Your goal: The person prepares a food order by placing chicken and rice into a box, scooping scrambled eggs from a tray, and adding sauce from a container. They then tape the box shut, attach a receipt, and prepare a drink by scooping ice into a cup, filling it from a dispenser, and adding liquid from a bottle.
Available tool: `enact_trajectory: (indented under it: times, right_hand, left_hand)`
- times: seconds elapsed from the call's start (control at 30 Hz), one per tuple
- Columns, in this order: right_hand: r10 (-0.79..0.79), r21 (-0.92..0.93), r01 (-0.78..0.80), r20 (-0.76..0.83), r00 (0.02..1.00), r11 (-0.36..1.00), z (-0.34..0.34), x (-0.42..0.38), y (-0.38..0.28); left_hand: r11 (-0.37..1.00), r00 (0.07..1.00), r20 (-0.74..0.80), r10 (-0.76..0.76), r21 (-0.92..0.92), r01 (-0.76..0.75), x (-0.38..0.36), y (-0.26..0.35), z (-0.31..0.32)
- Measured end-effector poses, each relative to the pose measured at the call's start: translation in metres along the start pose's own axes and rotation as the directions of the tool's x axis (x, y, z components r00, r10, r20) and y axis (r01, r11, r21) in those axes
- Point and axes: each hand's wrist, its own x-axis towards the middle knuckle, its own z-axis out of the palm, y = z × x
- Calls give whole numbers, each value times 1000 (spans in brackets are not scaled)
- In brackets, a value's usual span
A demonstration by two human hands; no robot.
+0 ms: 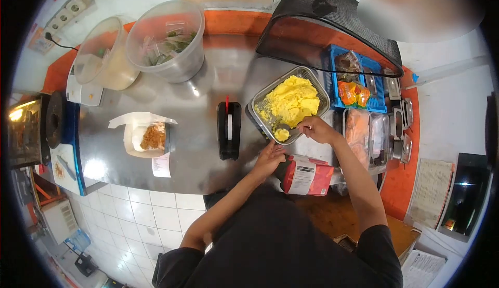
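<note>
A rectangular metal container of yellow, mash-like food sits tilted in plan on the counter before me. My right hand grips the handle of a spoon, whose bowl carries a yellow lump inside the container's near corner. At that same corner, my left hand has its fingers against the container's outer edge; its grip is partly hidden. Just below my hands, a red box with a white printed label stands at the counter's front edge.
An open paper box of food with a receipt lies left. A black tape dispenser stands mid-counter. Clear tubs are at back left. Right are a mesh cover, blue basket and a container of orange-pink food.
</note>
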Motion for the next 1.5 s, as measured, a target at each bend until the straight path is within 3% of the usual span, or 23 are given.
enact_trajectory:
  times: [0.13, 0.23, 0.33, 0.43, 0.5, 0.53, 0.6, 0.67, 0.77, 0.83, 0.9, 0.97, 1.03, 1.07, 1.1, 1.2, 1.33, 1.4, 1.5]
  right_hand:
    - [183, 353, -150, -64, 981, 924, 8, -9, 30]
    - [319, 708, -132, -138, 937, 694, 11, -27, 31]
    - [475, 854, -72, -215, 853, 516, 15, -36, 26]
    - [427, 814, -14, -290, 857, 581, 12, -44, 17]
    - [233, 710, 59, -307, 923, 701, 7, -48, 6]
    - [321, 749, 35, -325, 889, 661, 12, -44, -11]
    - [254, 780, 49, -261, 931, 624, 17, -31, -50]
    - [191, 772, 30, -194, 962, 634, 32, -13, -102]
    - [342, 823, -103, -115, 933, 559, 96, 29, -168]
    - [112, 846, -64, 5, 994, 530, 144, 63, -200]
    - [128, 870, -133, 82, 988, 475, 196, 95, -237]
    - [108, 822, -104, 53, 993, 559, 253, 136, -235]
    - [-39, 426, 178, -316, 948, 887, 282, 154, -264]
    - [-176, 150, 268, -449, 876, 952, 293, 161, -275]
    - [-272, -14, 303, -486, 831, 953, 303, 166, -283]
    - [-340, -327, 228, -343, 876, 917, 335, 183, -257]
    - [-381, -246, 296, -476, 793, 923, 348, 181, -263]
    - [-312, -149, 275, -517, 797, 950, 349, 175, -272]
    - [-106, 138, 199, -500, 860, 970, 344, 170, -273]
  left_hand:
    - [998, 998, 57, -20, 65, 16, -9, 15, -3]
    - [997, 997, 64, -45, 65, 41, -9, 11, -8]
    - [995, 990, 125, -69, 83, 59, -13, 9, -13]
    - [991, 955, 282, -91, 124, 58, -24, 9, -27]
    - [985, 937, 332, -107, 163, 55, -41, 5, -40]
    - [984, 928, 362, -93, 174, 30, -53, 3, -51]
    - [980, 904, 420, -75, 199, -11, -77, -2, -73]
    - [976, 917, 387, -93, 216, 8, -107, 2, -95]
    - [970, 943, 319, -95, 243, 15, -149, 7, -127]
    - [968, 967, 247, -65, 252, 1, -183, 13, -149]
    - [990, 988, 156, -5, 143, -18, -214, 13, -171]
    - [995, 999, 45, 30, 93, -34, -244, 13, -193]
    - [994, 996, -83, 40, 105, -31, -274, 13, -216]
    - [997, 990, -134, 49, 60, -41, -292, 12, -227]
    - [998, 982, -183, 55, 15, -53, -310, 10, -238]
    - [997, 950, -307, 58, -30, -70, -358, -1, -272]
    - [992, 929, -361, 74, -66, -105, -402, -20, -313]
    - [992, 931, -361, 55, -85, -91, -410, -25, -328]
    - [994, 942, -333, 47, -74, -76, -403, -17, -345]
